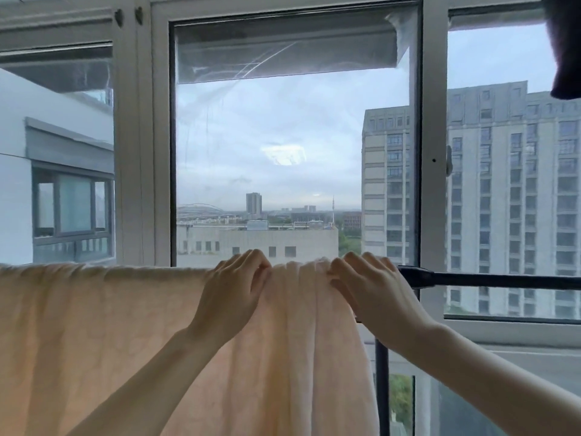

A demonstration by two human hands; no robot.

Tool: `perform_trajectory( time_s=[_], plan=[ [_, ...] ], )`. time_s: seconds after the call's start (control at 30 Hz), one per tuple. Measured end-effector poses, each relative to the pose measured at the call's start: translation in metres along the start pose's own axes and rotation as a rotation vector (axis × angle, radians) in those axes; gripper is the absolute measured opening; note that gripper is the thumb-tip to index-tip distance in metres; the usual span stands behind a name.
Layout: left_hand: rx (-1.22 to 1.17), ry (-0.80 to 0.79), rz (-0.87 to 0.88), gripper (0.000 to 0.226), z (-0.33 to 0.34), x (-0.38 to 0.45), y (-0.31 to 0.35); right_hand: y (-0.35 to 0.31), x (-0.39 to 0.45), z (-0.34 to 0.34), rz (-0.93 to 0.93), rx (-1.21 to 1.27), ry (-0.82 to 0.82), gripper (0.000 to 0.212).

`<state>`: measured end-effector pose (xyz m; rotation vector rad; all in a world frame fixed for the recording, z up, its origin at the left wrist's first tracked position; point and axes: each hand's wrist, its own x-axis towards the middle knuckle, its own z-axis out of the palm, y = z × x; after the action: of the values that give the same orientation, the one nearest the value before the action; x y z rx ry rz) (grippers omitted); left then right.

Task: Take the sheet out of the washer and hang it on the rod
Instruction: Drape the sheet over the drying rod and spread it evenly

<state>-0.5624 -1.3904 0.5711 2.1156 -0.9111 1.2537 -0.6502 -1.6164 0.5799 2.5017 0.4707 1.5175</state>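
A pale peach sheet hangs draped over a black horizontal rod, covering it from the left edge to about the middle. Only the right part of the rod shows bare. My left hand sits on top of the sheet at the rod, its fingers curled into bunched fabric. My right hand grips the sheet's gathered right edge on the rod, close to the left hand. Between the two hands the cloth falls in vertical folds. No washer is in view.
A white-framed window stands right behind the rod, with city buildings beyond the glass. A black upright post of the rack runs down below the rod at the right. A dark garment hangs at the top right corner.
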Motion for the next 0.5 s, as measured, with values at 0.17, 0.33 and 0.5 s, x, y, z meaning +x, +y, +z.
perform_trajectory(
  time_s=[0.17,0.33,0.5],
  plan=[
    [-0.011,0.016,-0.036,0.012,0.004,0.009,0.003,0.000,0.014,0.000,0.009,-0.034,-0.020,0.017],
    [0.049,-0.004,-0.042,0.011,0.002,0.039,0.011,0.018,0.044,-0.013,0.132,0.025,0.060,0.007],
    [0.067,0.030,-0.190,0.008,0.007,0.072,0.011,0.062,0.067,-0.012,0.359,0.011,-0.003,0.013]
  ],
)
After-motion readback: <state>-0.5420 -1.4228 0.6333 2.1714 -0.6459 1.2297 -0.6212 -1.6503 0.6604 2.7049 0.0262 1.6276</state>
